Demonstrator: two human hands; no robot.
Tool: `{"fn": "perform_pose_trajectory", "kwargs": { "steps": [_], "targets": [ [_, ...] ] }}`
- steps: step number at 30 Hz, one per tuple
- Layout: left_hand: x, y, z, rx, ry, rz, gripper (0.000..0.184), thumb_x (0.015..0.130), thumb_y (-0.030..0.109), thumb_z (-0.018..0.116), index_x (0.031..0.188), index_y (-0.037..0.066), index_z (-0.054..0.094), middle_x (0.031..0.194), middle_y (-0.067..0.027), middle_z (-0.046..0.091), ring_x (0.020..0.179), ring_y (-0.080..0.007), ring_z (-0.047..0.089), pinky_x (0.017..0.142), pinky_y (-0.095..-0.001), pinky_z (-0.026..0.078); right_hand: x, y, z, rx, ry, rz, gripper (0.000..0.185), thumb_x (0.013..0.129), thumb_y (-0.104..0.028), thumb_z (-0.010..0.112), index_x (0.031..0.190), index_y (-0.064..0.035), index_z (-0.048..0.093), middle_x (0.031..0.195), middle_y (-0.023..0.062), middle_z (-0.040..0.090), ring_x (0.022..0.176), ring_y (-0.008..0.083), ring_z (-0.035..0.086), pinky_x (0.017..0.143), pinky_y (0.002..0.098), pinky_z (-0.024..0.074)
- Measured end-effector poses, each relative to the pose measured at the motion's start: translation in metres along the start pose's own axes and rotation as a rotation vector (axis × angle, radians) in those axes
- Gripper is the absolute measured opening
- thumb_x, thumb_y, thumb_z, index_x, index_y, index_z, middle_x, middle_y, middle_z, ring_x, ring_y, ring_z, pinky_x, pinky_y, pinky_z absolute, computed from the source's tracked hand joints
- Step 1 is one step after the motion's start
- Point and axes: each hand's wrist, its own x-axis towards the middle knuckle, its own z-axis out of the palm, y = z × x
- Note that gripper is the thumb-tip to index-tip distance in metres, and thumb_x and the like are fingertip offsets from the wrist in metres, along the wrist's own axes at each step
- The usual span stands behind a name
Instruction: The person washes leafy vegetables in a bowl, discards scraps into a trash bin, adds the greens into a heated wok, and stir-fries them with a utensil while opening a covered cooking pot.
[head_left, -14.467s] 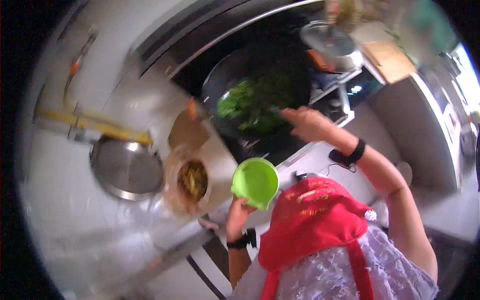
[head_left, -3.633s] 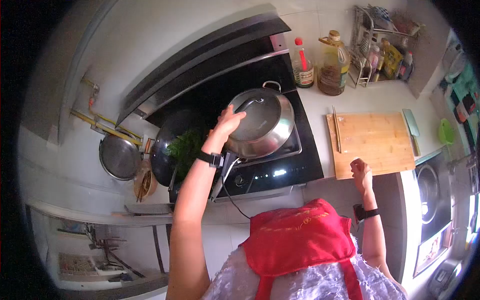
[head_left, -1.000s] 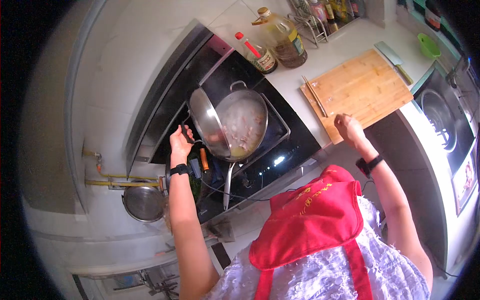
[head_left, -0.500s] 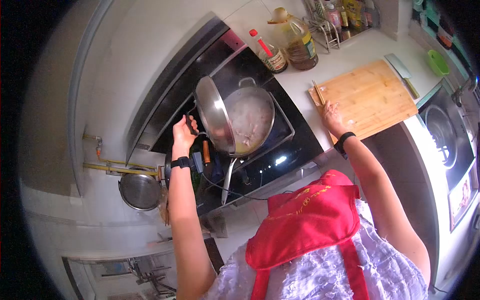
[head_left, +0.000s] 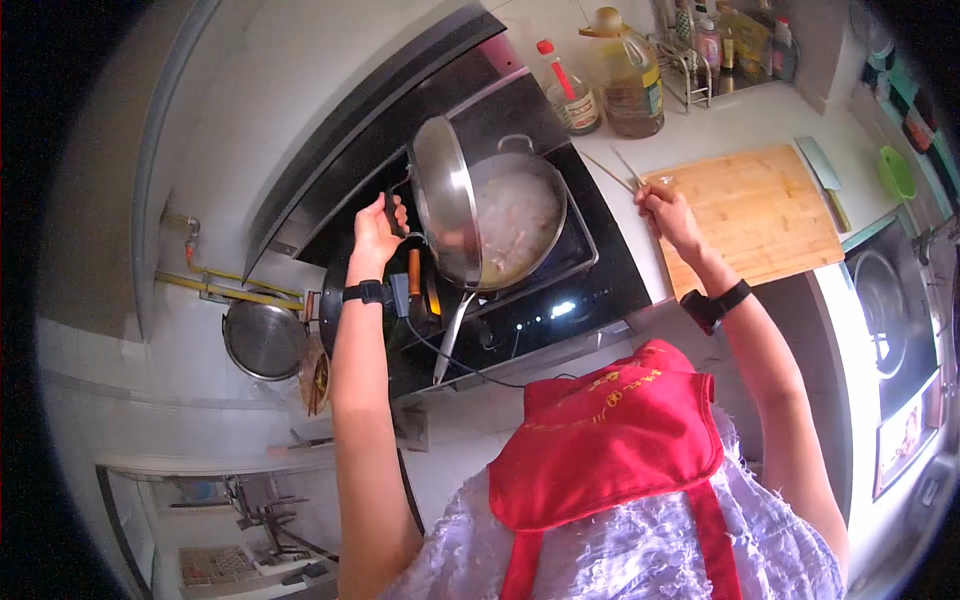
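Note:
My left hand (head_left: 378,232) is closed round the dark handle of a metal lid (head_left: 447,195), which tilts up on edge at the left side of a pan (head_left: 560,225). Whitish, steaming food (head_left: 515,215) with pinkish pieces sits in the pan, partly behind the lid. Between the fingers of my right hand (head_left: 668,213) is a pair of chopsticks (head_left: 618,172), tips apart and pointing toward the stove. That hand is over the left edge of a wooden cutting board (head_left: 760,215).
A cleaver (head_left: 822,175) lies at the board's far right edge, near a green bowl (head_left: 897,173). Behind the board stand a red-capped bottle (head_left: 572,100) and a large oil jug (head_left: 633,90). A second pan (head_left: 265,340) is at the left. A cord crosses the stove's front.
My right hand has lifted the chopsticks off the cutting board, and their tips now spread toward the pan. The lid stays raised in my left hand. The view has shifted slightly.

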Motion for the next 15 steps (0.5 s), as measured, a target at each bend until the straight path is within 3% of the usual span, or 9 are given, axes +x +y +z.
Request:
{"fn": "perform_pose_trajectory", "kwargs": {
  "steps": [1, 4, 6, 8, 10, 11, 14, 15],
  "targets": [
    [-0.002, -0.001, 0.006, 0.017, 0.053, 0.015, 0.031, 0.1, 0.038, 0.043, 0.095, 0.009, 0.056, 0.071, 0.0001, 0.048, 0.065, -0.0165, 0.045, 0.066, -0.0318, 0.036, -0.015, -0.029, 0.008, 0.259, -0.128, 0.037, 0.02, 0.096, -0.022, 0.054, 0.109, -0.0081, 0.059, 0.084, 0.0009, 0.061, 0.082, 0.016, 0.064, 0.073, 0.0344, 0.054],
    [0.003, -0.003, 0.0, 0.017, 0.01, 0.021, 0.031, 0.099, 0.038, 0.043, 0.09, 0.012, 0.057, 0.068, 0.0003, 0.05, 0.062, -0.0156, 0.045, 0.064, -0.0304, 0.034, -0.043, -0.078, 0.036, 0.71, -0.385, -0.025, 0.03, 0.096, -0.023, 0.056, 0.118, -0.0039, 0.055, 0.092, 0.0032, 0.06, 0.096, 0.0188, 0.064, 0.088, 0.0311, 0.0516],
    [0.001, -0.003, 0.004, 0.011, 0.04, 0.019, 0.032, 0.1, 0.038, 0.042, 0.09, 0.012, 0.057, 0.068, 0.0002, 0.051, 0.062, -0.0155, 0.046, 0.063, -0.0303, 0.035, -0.065, -0.113, 0.057, 0.599, -0.474, -0.124, 0.042, 0.093, -0.021, 0.062, 0.127, 0.0001, 0.048, 0.101, 0.005, 0.058, 0.109, 0.021, 0.061, 0.099, 0.0311, 0.046],
    [0.0, -0.002, 0.006, 0.011, 0.07, 0.014, 0.033, 0.1, 0.038, 0.041, 0.09, 0.012, 0.057, 0.068, 0.0001, 0.051, 0.062, -0.0154, 0.046, 0.063, -0.0304, 0.035, -0.059, -0.103, 0.068, 0.433, -0.575, -0.308, 0.058, 0.085, -0.015, 0.074, 0.13, 0.0015, 0.042, 0.114, 0.0081, 0.056, 0.115, 0.0215, 0.059, 0.098, 0.0318, 0.0461],
    [-0.003, -0.002, 0.01, 0.001, 0.071, 0.021, 0.033, 0.1, 0.039, 0.04, 0.09, 0.012, 0.057, 0.068, 0.0001, 0.052, 0.062, -0.0149, 0.047, 0.062, -0.0304, 0.035, -0.061, -0.099, 0.085, 0.215, -0.453, -0.403, 0.058, 0.082, -0.015, 0.077, 0.127, 0.0002, 0.044, 0.112, 0.0084, 0.061, 0.111, 0.0176, 0.061, 0.093, 0.0299, 0.048],
    [-0.004, -0.002, 0.011, -0.007, 0.071, 0.022, 0.033, 0.1, 0.039, 0.04, 0.09, 0.012, 0.057, 0.068, 0.0001, 0.053, 0.062, -0.0148, 0.047, 0.062, -0.0302, 0.035, -0.061, -0.1, 0.084, -0.082, -0.382, -0.409, 0.057, 0.078, -0.012, 0.079, 0.123, -0.0019, 0.045, 0.104, 0.0086, 0.068, 0.106, 0.015, 0.063, 0.087, 0.0295, 0.0494],
    [-0.005, -0.002, 0.008, -0.005, 0.058, 0.022, 0.03, 0.099, 0.039, 0.044, 0.091, 0.012, 0.056, 0.071, -0.0001, 0.051, 0.066, -0.0151, 0.046, 0.067, -0.0309, 0.035, -0.066, -0.111, 0.095, -0.312, -0.146, -0.279, 0.061, 0.074, -0.009, 0.082, 0.121, -0.0033, 0.044, 0.097, 0.0089, 0.071, 0.103, 0.015, 0.064, 0.085, 0.0303, 0.0501],
    [-0.007, -0.002, 0.009, -0.006, 0.061, 0.013, 0.03, 0.099, 0.039, 0.045, 0.091, 0.012, 0.056, 0.071, -0.0001, 0.051, 0.066, -0.0152, 0.046, 0.066, -0.0308, 0.035, -0.062, -0.106, 0.095, -0.291, -0.169, -0.283, 0.059, 0.073, -0.009, 0.081, 0.119, -0.0028, 0.044, 0.102, 0.0128, 0.069, 0.105, 0.0184, 0.064, 0.084, 0.0308, 0.0505]
  ]
}}
